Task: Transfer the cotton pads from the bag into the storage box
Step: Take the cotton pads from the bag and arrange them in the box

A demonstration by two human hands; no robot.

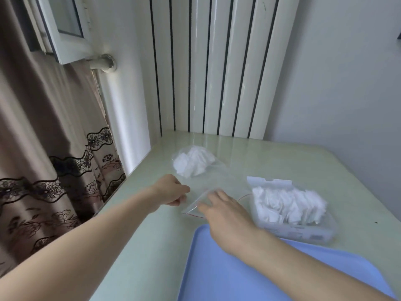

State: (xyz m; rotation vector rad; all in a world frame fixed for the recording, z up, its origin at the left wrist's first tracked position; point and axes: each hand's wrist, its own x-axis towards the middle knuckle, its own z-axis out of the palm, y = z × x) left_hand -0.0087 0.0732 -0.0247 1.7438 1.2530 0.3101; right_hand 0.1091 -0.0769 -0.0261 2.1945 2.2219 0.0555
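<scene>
A clear zip bag (208, 181) with a red seal line lies on the pale green table (282, 157), its far end filled with white cotton pads (192, 164). My left hand (171, 191) pinches the left side of the bag's mouth. My right hand (219, 208) rests with spread fingers at the mouth's right side, blurred, and I cannot tell whether it grips the bag. To the right stands the clear storage box (303, 232), its white lid tipped back, holding a heap of white cotton pads (286, 205).
A blue tray (249, 276) lies at the table's near edge, under my right forearm. Behind the table stands a white ribbed radiator (217, 72). A brown lace-trimmed curtain (43, 148) hangs at the left beside the table's edge.
</scene>
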